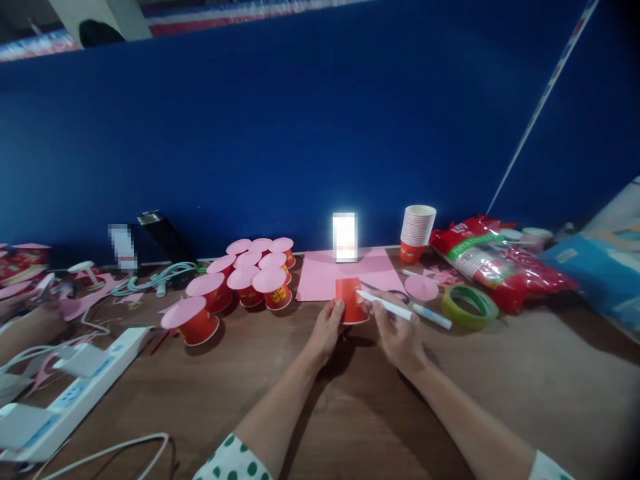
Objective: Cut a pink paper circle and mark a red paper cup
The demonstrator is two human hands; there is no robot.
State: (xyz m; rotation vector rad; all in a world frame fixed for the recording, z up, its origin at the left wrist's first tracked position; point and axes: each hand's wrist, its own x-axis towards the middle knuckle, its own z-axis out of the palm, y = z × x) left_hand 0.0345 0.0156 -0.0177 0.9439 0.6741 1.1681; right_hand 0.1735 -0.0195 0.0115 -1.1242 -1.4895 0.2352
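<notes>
An upside-down red paper cup (351, 299) stands on the near edge of a pink paper sheet (320, 273). My left hand (327, 328) grips the cup's left side, fingers closed against it. My right hand (396, 331) holds a white pen (385, 304) whose tip touches the paper at the cup's right edge. Beside it lie a cut pink paper disc (421, 287) and a second white pen (431, 316).
Several upturned red cups topped with pink discs (243, 283) cluster to the left. A stack of cups (417, 232), a red cup package (493, 263) and a green tape roll (469, 307) sit to the right. A white power strip (75, 390) with cables lies at near left. A blue partition stands behind.
</notes>
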